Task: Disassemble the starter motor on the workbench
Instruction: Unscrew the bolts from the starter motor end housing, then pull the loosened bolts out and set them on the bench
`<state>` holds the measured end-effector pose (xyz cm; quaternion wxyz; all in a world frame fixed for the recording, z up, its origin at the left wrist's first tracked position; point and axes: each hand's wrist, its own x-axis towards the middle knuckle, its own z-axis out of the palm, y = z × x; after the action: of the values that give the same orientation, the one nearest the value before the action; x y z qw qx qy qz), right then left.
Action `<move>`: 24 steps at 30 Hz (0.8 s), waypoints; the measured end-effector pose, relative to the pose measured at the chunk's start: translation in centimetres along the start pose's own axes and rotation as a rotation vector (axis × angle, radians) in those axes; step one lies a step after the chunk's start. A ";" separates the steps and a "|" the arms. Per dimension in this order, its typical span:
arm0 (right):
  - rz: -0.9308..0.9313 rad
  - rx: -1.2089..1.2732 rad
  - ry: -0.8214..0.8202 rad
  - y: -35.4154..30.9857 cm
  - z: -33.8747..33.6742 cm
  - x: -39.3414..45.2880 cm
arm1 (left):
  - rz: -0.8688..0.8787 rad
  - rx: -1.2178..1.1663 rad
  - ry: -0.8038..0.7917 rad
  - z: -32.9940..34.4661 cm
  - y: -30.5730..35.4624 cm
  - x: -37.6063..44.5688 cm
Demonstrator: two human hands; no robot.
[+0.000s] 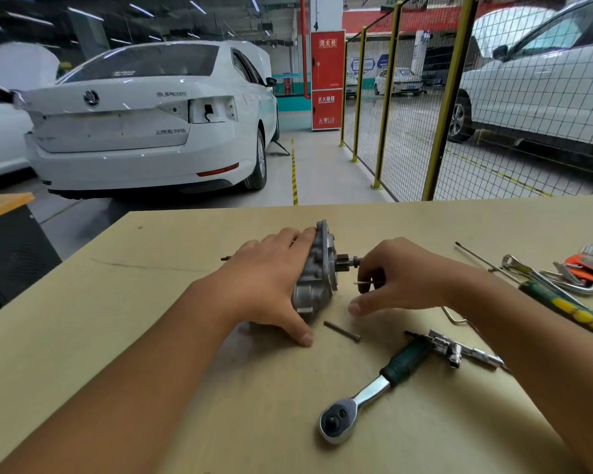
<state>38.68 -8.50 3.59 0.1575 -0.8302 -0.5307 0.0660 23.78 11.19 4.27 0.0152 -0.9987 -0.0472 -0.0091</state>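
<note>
The left hand [271,278] is lying flat over the starter motor [317,271] at the middle of the tabletop [117,302], fingers straight and pressing on it. Just right of the motor's shaft, the right hand [404,278] is pinching a thin bolt [362,283]. Another bolt [342,331] is lying loose below it. A ratchet [374,388] and hex keys [586,271] are lying further right.

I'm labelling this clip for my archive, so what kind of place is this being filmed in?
Most likely a car repair workshop or training garage. A white sedan with a tail light removed is parked behind the workbench, a starter motor is being taken apart there, and a ratchet wrench lies beside it.
</note>
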 end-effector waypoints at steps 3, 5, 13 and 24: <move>-0.010 0.013 -0.037 -0.5 0.1 -0.1 | 0.008 -0.060 0.073 0.0 -0.3 0.0; -0.035 -0.030 -0.045 -1.3 0.8 -0.2 | 0.033 -0.046 0.120 0.1 -0.3 0.1; -0.097 -0.176 -0.138 -2.8 1.4 -0.1 | 0.071 -0.410 0.125 -1.0 -1.5 -0.3; 0.004 -0.125 -0.246 -1.6 0.1 -0.2 | 0.042 -0.623 -0.021 -3.1 -3.1 -1.7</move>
<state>37.15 -8.03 4.03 0.0391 -0.8252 -0.5472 0.1344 21.78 14.06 7.46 -0.2920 -0.9561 -0.0217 -0.0123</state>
